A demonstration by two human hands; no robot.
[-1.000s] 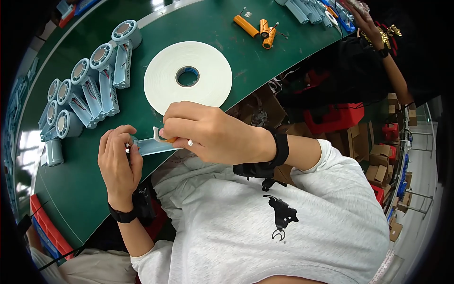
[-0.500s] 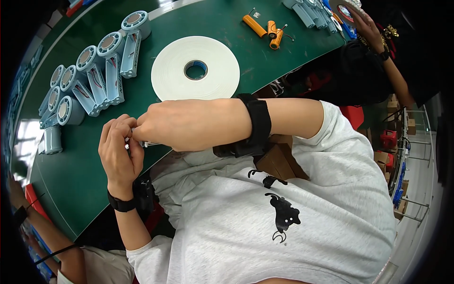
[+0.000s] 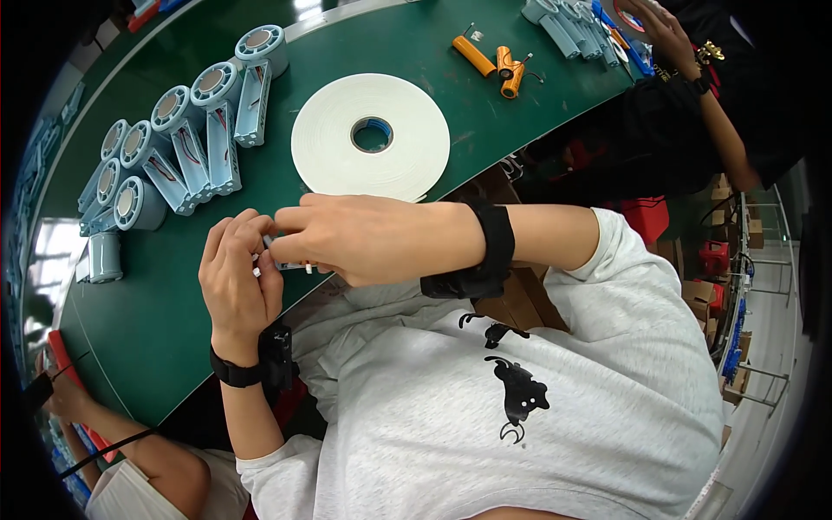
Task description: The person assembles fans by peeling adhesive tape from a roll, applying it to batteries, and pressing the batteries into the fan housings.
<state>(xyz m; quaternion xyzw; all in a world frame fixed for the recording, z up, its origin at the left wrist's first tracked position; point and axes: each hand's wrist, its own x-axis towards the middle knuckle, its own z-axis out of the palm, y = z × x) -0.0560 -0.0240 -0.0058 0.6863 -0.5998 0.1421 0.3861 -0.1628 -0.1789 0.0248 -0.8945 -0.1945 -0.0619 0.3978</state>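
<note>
Pale-blue part (image 3: pixel 289 266) is what I see being worked on, and the head view, the only one, shows just a sliver of it, caught between the two hands near the front edge of the green desk (image 3: pixel 165 299). From here I'd say the left hand (image 3: pixel 232 290) is curled round one end, while the right hand (image 3: pixel 360 236) comes across the top, its fingertips meeting the left ones; whether those right fingers grip or only press, I cannot tell. To do this fiddly bit well, I'd keep the left hold firm but light, work with the fingertips alone, and keep the small white connectors (image 3: pixel 308 269) from getting pinched underneath. What shows of the part is smooth, light and narrow, apparently plastic, with most of its length covered by fingers. Its colour matches the round-headed blue units (image 3: pixel 215 84) lined up on the desk's left side. Just beyond the right hand lies a broad white roll (image 3: pixel 371 173), flat on its side, and farther off sit a few orange cylinders (image 3: pixel 473 55) with wires.
</note>
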